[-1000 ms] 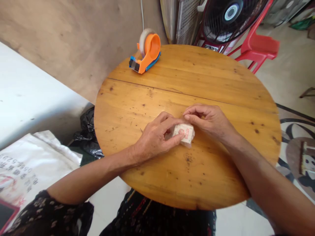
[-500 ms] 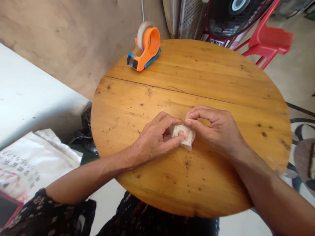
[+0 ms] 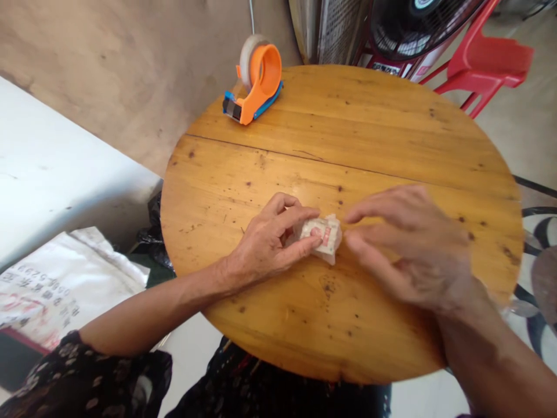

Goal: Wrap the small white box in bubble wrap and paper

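Note:
A small pale block in clear plastic wrap (image 3: 324, 235), with red print on its top, rests on the round wooden table (image 3: 374, 139). My left hand (image 3: 276, 238) grips it from the left, thumb on the near side and fingers on the far side. Loose wrap sticks out at the block's right end. Just right of that end is my right hand (image 3: 404, 244), blurred by motion, its thumb and fingers apart with nothing seen between them. It does not touch the block.
An orange and blue tape dispenser (image 3: 259, 84) stands at the table's back left. Behind the table are a fan (image 3: 404, 35) and a red plastic chair (image 3: 487, 61). White sacks (image 3: 73, 278) lie on the floor at left, below a white surface (image 3: 52, 157).
My right hand has let go of the wrap's far corner, moved to the right and spread its fingers. My left hand keeps its hold on the block.

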Demonstrator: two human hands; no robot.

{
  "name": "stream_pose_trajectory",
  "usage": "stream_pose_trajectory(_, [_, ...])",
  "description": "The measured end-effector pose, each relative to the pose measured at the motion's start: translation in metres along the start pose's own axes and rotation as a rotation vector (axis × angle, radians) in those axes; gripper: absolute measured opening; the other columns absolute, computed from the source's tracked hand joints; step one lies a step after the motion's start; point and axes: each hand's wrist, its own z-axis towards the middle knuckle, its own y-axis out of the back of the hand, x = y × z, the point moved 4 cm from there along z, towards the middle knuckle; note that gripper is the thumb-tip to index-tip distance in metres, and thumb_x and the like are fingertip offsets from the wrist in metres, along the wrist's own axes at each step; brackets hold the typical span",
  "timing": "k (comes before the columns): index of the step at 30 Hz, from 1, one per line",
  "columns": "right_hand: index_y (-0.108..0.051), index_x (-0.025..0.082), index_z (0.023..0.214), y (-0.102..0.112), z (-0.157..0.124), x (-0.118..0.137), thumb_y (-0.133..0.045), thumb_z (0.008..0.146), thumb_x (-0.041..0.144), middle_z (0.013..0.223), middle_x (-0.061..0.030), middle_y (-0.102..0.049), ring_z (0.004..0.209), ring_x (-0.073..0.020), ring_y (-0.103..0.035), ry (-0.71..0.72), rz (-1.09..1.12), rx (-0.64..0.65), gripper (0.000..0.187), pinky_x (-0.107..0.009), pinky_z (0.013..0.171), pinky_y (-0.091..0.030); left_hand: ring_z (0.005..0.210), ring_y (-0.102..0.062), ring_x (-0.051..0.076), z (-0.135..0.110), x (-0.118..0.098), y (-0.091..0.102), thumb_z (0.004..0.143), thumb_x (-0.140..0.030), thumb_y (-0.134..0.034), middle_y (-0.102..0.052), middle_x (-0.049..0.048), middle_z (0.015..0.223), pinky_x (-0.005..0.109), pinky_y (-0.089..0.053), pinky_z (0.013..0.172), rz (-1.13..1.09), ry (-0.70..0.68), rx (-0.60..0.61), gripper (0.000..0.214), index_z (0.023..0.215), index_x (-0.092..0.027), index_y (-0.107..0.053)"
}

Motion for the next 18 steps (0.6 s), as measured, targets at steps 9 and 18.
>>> stream_pose_trajectory(9, [-0.072,0.025,0.091,0.0,-0.002,-0.042,-0.064,0.087,0.043,0.111,-0.008,-0.07,0.104,-0.0291,-0.066,-0.34,0.12,-0.157,0.019,-0.05,0.096,-0.049,0.109,-0.058,0.022,0.003,0.005,0.011,0.086,-0.056,-0.066,-0.056,0.0124,0.123,0.04,-0.054,0.095,0.024,-0.096,-0.051,0.055,0.128,-0.021,-0.063])
stream_pose_trajectory(18, [-0.071,0.018,0.109,-0.036,-0.013,-0.089,-0.058,0.09,0.057,0.107,-0.0078,-0.074,0.1,-0.023,-0.067,-0.6,0.421,0.049,0.046,-0.04,0.094,-0.051,0.136,-0.05,0.033,0.012,0.019,0.003,0.075,-0.062,-0.075,-0.052,0.0144,0.147,0.052,-0.039,0.116,-0.146,-0.085,0.289,0.082,0.144,-0.024,-0.052])
